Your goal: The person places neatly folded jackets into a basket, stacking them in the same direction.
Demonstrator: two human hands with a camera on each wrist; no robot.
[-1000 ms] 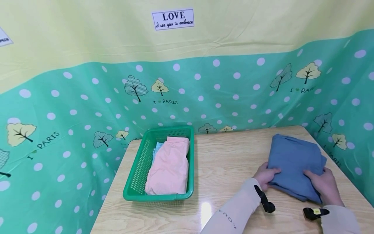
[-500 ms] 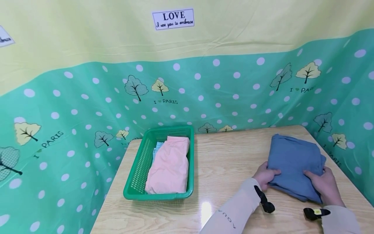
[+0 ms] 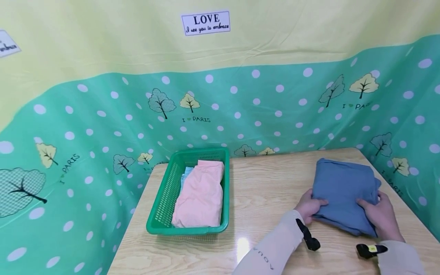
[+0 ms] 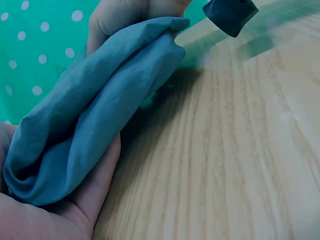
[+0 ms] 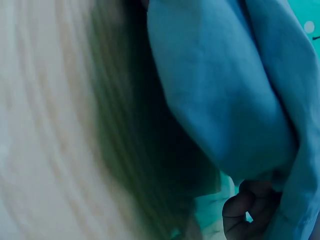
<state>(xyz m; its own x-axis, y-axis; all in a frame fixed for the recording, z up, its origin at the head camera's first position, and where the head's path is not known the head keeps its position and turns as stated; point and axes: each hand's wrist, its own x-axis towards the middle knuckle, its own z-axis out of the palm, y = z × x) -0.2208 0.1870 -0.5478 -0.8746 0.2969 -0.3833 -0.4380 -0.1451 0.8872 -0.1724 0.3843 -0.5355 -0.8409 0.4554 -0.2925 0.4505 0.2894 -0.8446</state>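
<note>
A folded blue cloth garment (image 3: 343, 194) is held at the right of the table, its exact kind hidden by the folds. My left hand (image 3: 308, 206) grips its left edge, thumb on top and fingers beneath. On the opposite edge my right hand (image 3: 381, 215) holds it the same way, thumb over the upper layer. From the left wrist, the blue garment (image 4: 95, 105) shows its thick doubled edge, with a dark shadow and a gap between it and the wood. The right wrist view has the cloth (image 5: 215, 85) hanging close, with curled fingers (image 5: 245, 210) below it.
A green plastic basket (image 3: 225, 191) stands at the left of the wooden table (image 3: 268, 191). In it lie a folded pink garment (image 3: 201, 194) and a light blue cloth (image 3: 185, 175). A green and yellow printed curtain (image 3: 261, 110) surrounds the table's back and sides.
Both hands have shifted slightly left together with the blue garment, keeping the same grip. The head view has turned a little. The basket and its contents stay put.
</note>
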